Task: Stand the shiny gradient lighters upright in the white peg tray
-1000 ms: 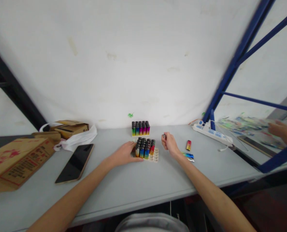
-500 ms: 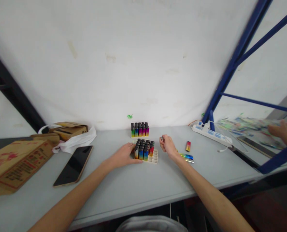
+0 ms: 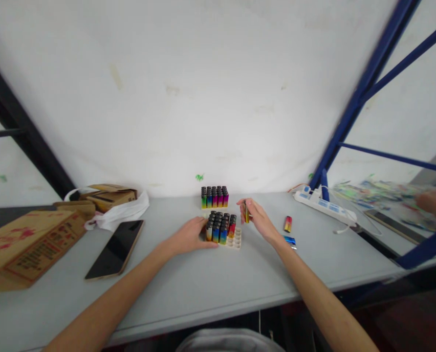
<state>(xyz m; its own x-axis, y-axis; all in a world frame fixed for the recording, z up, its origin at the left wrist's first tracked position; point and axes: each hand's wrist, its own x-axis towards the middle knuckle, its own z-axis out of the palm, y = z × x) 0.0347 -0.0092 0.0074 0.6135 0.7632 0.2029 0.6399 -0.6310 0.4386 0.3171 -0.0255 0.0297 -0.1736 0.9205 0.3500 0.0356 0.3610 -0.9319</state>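
Note:
A white tray [image 3: 235,243] with round holes holds several lighters [image 3: 215,232] standing upright, blue, red and silver with black tops. My left hand [image 3: 190,235] wraps the left side of this tray, its thumb along the front. Just right of the tray and above the table, my right hand [image 3: 257,220] pinches a gold-coloured lighter [image 3: 246,213] held upright. Holes at the tray's right front side have no lighters in them. Beyond it stands a second block of lighters [image 3: 215,197], green, blue and purple. A red-yellow lighter [image 3: 288,224] and some blue ones [image 3: 290,240] lie by my right forearm.
On the left of the grey table [image 3: 188,288] are a phone [image 3: 115,250], a cardboard box [image 3: 23,247], an opened carton [image 3: 111,196] and a white plastic bag [image 3: 124,211]. A power strip [image 3: 326,206] lies at right. Another person's hand [image 3: 435,203] shows past the blue frame [image 3: 344,115].
My right hand has turned, and the lighter in it now stands upright in view, nearer the tray. My left hand stays at the tray. The view has shifted slightly.

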